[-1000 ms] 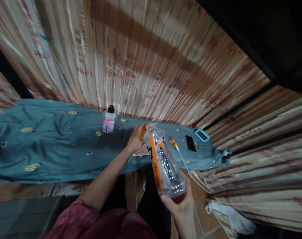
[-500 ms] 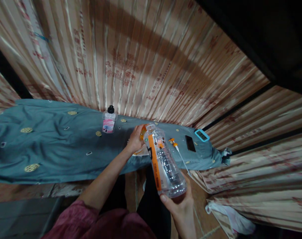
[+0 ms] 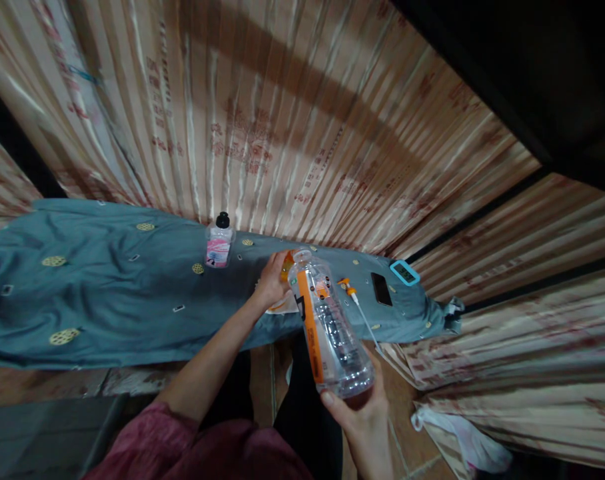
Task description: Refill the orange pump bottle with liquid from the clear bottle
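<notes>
2 hands are at work here, and nearest to us our right hand [image 3: 365, 413] cups the base of a clear plastic bottle [image 3: 327, 327], fingers curled around its bottom. The bottle has an orange strip down its side and leans away from us, its open neck tilted toward the table. It hangs in the air just off the near edge of the table [image 3: 107, 300], which is draped in a grey-blue cloth with small gold patches.

Further out, our left hand [image 3: 272, 280] is closed around a small orange thing [image 3: 286, 265] right at the bottle's neck; what exactly it grips we cannot tell. Under that hand lies a pale sheet [image 3: 282, 305] near the table's near edge.

Toward the right end of the table lie a pump nozzle with a long white tube [image 3: 355, 300], a black phone [image 3: 381, 289] and a blue-framed timer [image 3: 405, 272]. By the far edge stands 1 small bottle with a black cap [image 3: 218, 240]. Behind everything hangs a wall of striped reddish sheeting [image 3: 282, 120].
</notes>
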A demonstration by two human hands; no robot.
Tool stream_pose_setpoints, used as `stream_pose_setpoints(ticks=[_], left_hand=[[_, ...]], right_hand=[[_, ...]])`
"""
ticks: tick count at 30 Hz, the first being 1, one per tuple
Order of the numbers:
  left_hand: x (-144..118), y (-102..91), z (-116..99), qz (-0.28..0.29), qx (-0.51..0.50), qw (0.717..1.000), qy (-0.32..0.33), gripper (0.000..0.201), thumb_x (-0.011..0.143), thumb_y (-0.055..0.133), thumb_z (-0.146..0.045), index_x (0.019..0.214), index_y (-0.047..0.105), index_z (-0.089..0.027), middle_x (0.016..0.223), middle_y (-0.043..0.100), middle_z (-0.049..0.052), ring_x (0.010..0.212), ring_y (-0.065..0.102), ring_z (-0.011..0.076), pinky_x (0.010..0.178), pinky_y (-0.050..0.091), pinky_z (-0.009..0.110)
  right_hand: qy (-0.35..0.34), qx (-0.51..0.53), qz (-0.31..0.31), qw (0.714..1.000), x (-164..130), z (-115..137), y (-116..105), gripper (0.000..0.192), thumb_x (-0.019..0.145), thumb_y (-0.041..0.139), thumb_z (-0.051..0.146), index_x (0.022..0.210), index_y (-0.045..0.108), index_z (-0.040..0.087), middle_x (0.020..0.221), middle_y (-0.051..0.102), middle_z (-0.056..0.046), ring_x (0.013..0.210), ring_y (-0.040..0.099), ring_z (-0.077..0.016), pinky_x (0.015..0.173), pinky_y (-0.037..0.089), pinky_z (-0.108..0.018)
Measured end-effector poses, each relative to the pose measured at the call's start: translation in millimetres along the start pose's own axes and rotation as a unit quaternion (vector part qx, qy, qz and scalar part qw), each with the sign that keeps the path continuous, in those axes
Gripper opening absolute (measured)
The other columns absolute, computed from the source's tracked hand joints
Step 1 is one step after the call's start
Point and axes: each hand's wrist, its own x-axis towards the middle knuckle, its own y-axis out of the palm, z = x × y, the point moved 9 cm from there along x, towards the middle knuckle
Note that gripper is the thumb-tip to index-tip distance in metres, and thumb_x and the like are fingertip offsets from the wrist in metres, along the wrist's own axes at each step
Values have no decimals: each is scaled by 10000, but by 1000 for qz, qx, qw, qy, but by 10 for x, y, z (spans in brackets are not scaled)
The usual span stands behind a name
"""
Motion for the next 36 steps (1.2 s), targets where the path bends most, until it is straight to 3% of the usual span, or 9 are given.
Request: stream_pose_setpoints(ticks=[6,15,22,36], left_hand=[[0,15,57,-3,1,1000,-5,696,612,766,-159,1280,585,-233,1185,631,59,1108,645,289,992,544,441],[-1,6,51,0,-5,1000,-5,747,564,771,-144,1283,591,-236,1212,633,78,1123,649,319,1005,546,469],[3,-3,14,-1,6,1000,1,633,672,750,-203,1284,590,-186,1198,639,99,1114,653,308,996,547,462],[5,7,67,-1,6,1000,0,697,621,770,-178,1293,588,-200,1210,638,84,1128,648,300,1014,538,456]], right_hand=[[15,-22,3,1000,-7,-2,-3,859,594,915,422,1318,519,183,1147,775,-111,968,782,-286,851,631,-358],[31,16,-3,999,-10,33,13,841,538,922,304,1276,535,188,1125,780,-103,956,779,-278,841,630,-351],[25,18,-12,999,-7,53,7,805,534,922,295,1244,559,182,1118,780,-106,952,782,-280,823,636,-344],[18,2,-9,1000,-11,52,7,782,565,916,346,1245,558,197,1122,786,-107,971,781,-297,834,639,-372]])
